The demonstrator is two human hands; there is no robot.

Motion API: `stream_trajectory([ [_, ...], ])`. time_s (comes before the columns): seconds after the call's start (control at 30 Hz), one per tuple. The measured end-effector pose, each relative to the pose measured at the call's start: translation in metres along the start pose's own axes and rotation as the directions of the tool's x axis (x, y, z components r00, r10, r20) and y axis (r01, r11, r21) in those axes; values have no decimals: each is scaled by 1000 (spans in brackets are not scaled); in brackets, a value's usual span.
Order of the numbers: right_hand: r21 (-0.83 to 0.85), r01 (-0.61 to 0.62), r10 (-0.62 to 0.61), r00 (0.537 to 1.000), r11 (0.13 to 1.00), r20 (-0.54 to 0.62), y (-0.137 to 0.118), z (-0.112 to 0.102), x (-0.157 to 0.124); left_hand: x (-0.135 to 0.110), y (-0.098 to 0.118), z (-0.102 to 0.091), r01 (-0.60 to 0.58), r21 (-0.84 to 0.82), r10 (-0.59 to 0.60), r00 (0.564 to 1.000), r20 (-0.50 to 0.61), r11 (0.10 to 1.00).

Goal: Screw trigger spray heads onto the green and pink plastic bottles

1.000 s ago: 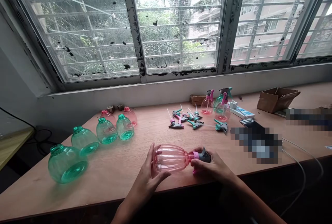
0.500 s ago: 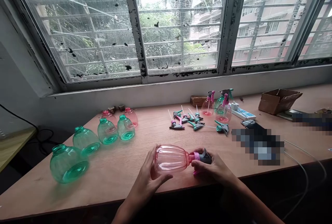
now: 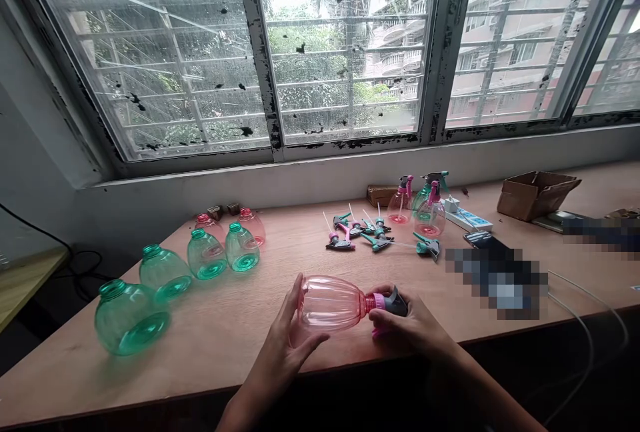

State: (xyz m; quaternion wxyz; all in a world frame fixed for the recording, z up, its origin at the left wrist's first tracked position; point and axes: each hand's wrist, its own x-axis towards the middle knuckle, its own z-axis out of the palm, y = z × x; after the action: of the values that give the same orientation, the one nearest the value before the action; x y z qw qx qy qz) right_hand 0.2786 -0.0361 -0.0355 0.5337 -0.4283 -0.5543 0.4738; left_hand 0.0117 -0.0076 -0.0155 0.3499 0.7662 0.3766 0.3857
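Note:
A clear pink spray bottle (image 3: 331, 303) lies sideways in the air above the table's front edge, its base to the left. My left hand (image 3: 290, 339) cups the base end, thumb beneath and fingers behind. At the neck, my right hand (image 3: 407, 319) grips the pink-and-black spray head (image 3: 393, 302), which sits on the bottle's mouth. Farther back lie several loose spray heads (image 3: 380, 242) in pink, green and black, some with thin tubes sticking up.
Several green bottles without heads (image 3: 133, 319) and two pink ones (image 3: 254, 224) stand at the left. Bottles fitted with heads (image 3: 430, 215) stand at the back, near a power strip (image 3: 467, 219). A cardboard box (image 3: 537, 193) and a blurred-out item (image 3: 500, 279) are to the right.
The bottle's base end has tilted up very slightly with my left hand. My right hand keeps its place on the spray head.

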Motion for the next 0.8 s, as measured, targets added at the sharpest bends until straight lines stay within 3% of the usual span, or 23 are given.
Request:
stream_trajectory([
  [0.2,-5,17,-17,1000,1000,19,1,0,0,-2,4,2,97,-181,-90,995,42,979],
  [0.47,-19,13,-12,1000,1000,16,-4,-1,-2,0,-2,-1,16,-39,-14,999,46,999],
  [0.8,-45,49,-47,998,998,28,1,0,-1,0,0,-1,62,-18,-61,997,50,998],
])
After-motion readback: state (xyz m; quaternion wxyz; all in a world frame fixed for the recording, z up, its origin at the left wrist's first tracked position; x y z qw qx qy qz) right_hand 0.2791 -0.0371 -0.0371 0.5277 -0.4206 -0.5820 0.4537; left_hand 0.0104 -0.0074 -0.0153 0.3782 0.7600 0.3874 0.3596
